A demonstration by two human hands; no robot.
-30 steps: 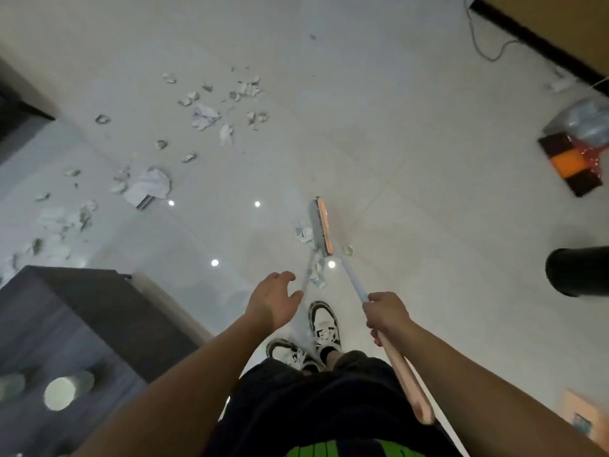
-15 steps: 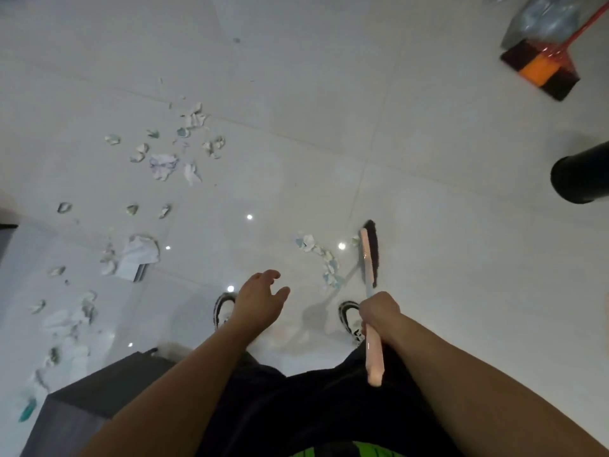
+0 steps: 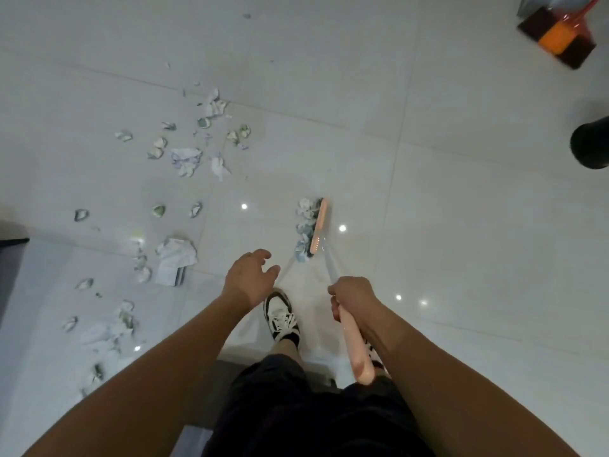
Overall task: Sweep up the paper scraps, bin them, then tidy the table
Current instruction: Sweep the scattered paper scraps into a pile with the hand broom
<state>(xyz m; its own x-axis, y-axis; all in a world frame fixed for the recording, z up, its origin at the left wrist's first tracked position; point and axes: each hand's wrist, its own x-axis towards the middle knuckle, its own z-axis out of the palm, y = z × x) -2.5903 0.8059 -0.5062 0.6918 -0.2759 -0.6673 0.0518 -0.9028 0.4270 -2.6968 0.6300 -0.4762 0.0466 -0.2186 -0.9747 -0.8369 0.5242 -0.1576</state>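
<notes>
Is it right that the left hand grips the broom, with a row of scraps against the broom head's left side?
Not quite. The head view shows the right hand gripping the broom; the left hand is open and empty. The rest holds: a row of scraps lies against the left side of the broom head.

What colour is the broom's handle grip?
Pale pink, like the broom head; the grip shows best in the head view, held by the right hand.

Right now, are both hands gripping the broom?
No: only the right hand is closed on the broom handle; the left hand hangs open beside it, holding nothing.
</notes>
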